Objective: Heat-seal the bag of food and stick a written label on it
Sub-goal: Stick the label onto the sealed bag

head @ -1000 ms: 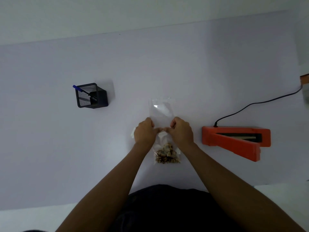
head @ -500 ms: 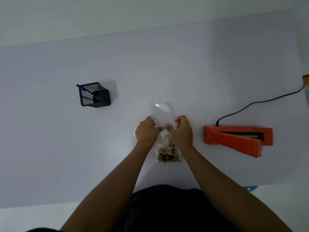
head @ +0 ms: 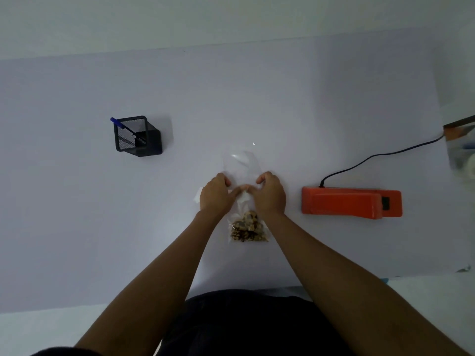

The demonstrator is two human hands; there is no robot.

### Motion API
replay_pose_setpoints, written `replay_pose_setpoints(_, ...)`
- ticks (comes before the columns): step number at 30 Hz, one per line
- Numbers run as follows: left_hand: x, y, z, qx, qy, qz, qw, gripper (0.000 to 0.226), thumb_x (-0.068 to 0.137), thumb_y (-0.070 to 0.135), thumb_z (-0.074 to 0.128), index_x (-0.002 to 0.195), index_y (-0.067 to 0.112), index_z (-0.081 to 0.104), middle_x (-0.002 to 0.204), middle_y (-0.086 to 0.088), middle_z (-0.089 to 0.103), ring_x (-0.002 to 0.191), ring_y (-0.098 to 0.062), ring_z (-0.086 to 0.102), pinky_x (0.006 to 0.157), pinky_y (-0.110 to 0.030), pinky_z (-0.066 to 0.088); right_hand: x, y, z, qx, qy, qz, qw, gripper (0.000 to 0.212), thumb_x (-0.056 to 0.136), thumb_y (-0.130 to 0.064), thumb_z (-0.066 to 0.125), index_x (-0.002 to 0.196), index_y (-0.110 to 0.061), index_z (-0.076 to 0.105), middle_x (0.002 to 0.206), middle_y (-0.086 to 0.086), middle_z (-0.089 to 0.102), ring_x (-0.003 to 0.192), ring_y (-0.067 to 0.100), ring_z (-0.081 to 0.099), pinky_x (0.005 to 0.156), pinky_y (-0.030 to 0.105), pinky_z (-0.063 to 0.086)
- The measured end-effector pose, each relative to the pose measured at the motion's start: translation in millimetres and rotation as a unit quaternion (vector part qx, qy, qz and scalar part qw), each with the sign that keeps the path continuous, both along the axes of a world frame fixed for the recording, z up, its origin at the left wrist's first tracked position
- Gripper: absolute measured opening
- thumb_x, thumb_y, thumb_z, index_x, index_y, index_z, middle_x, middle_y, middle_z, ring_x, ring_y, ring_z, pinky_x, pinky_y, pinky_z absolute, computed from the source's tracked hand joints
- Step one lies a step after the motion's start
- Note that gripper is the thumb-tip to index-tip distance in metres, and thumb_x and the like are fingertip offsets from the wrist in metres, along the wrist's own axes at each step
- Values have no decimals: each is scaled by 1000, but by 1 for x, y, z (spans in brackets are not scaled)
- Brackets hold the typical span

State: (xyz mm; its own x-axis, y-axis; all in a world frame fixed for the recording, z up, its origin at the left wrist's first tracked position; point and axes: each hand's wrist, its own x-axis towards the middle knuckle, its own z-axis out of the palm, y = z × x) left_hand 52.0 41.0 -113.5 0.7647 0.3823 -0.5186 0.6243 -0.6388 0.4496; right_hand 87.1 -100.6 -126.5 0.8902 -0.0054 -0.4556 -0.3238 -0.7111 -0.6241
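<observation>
A clear plastic bag lies flat on the table's middle, with brown and pale food pieces bunched at its near end. My left hand and my right hand press on the bag's middle from either side, thumbs meeting over a small white label. A bit of white paper shows under the left hand's outer edge. The orange heat sealer sits to the right, lid down.
A black mesh pen holder with a blue pen stands at the left. The sealer's black cord runs to the table's right edge. The white table ends close to my body.
The hands have stayed on the bag with small finger shifts. The sealer now appears with its lid down, where earlier its jaw looked open.
</observation>
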Motion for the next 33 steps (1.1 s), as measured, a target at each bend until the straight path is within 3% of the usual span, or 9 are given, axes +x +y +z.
replay_pose_setpoints(5, 3, -3, -1, 8, 11, 21, 1000, 36, 81, 46, 73, 84, 19, 50, 77, 2, 60, 70, -22, 57, 57, -31, 38, 0, -2, -3, 4, -4, 8, 1000, 33, 76, -32, 83, 86, -20, 54, 91, -2, 58, 76, 17, 55, 67, 29, 42)
replay_pose_setpoints(10, 0, 3, -3, -12, 6, -18, 1000, 12, 92, 24, 63, 95, 13, 60, 91, -4, 67, 85, -25, 61, 68, -31, 40, 2, -14, -6, 60, 7, 10, 998, 23, 80, -13, 80, 86, -16, 58, 81, 2, 55, 69, 15, 52, 67, 27, 40)
replay_pose_setpoints(13, -10, 4, 6, -38, -62, 8, 997, 10, 95, 21, 56, 95, 12, 62, 83, 0, 65, 78, -21, 62, 66, -31, 45, -3, -22, 4, 135, 22, -24, 990, 16, 84, -13, 76, 91, -10, 62, 74, 1, 58, 65, 12, 54, 65, 22, 46)
replay_pose_setpoints(16, -31, -4, 25, -23, -147, 68, 987, 15, 99, 25, 52, 95, 13, 58, 72, 6, 60, 63, -11, 58, 60, -27, 47, -25, -37, 22, 146, -1, -47, 988, 14, 90, -18, 71, 91, -7, 63, 73, -3, 59, 63, 6, 53, 61, 12, 43)
replay_pose_setpoints(18, -52, -14, 31, -17, -131, 84, 988, 21, 100, 31, 51, 95, 12, 58, 73, 5, 60, 65, -13, 59, 62, -28, 47, -49, -52, 26, 127, -17, -57, 990, 11, 92, -17, 68, 91, -7, 64, 76, -2, 62, 67, 8, 56, 61, 10, 43)
replay_pose_setpoints(21, -87, -27, 24, -29, -35, 83, 996, 32, 98, 42, 51, 98, 12, 59, 80, 3, 64, 78, -19, 64, 69, -31, 50, -87, -73, 20, 89, 1, -60, 994, 11, 95, -17, 65, 100, -9, 69, 86, 0, 70, 79, 15, 66, 64, 6, 45)
replay_pose_setpoints(24, -106, -40, 20, -99, -2, 97, 990, 31, 99, 39, 52, 110, 11, 59, 90, 3, 64, 90, -20, 66, 65, -20, 46, -110, -78, 15, 99, 27, -61, 993, 17, 94, -13, 65, 110, -7, 71, 93, 1, 71, 85, 14, 67, 66, 1, 45)
replay_pose_setpoints(29, -83, -44, 29, -134, 1, 126, 983, 55, 97, 38, 56, 139, 4, 45, 131, -13, 60, 118, -27, 58, 85, -23, 38, -88, -57, 11, 123, 62, -103, 985, 22, 94, -10, 64, 114, -7, 70, 101, 7, 72, 91, 18, 67, 71, 13, 49)
replay_pose_setpoints(33, -37, -29, 36, -161, 0, 127, 979, 56, 96, 31, 57, 142, 3, 40, 137, -14, 54, 122, -30, 54, 93, -28, 42, -38, -28, 7, 126, 46, -130, 982, 21, 90, -6, 65, 110, -6, 71, 106, 11, 73, 98, 24, 67, 86, 29, 53)
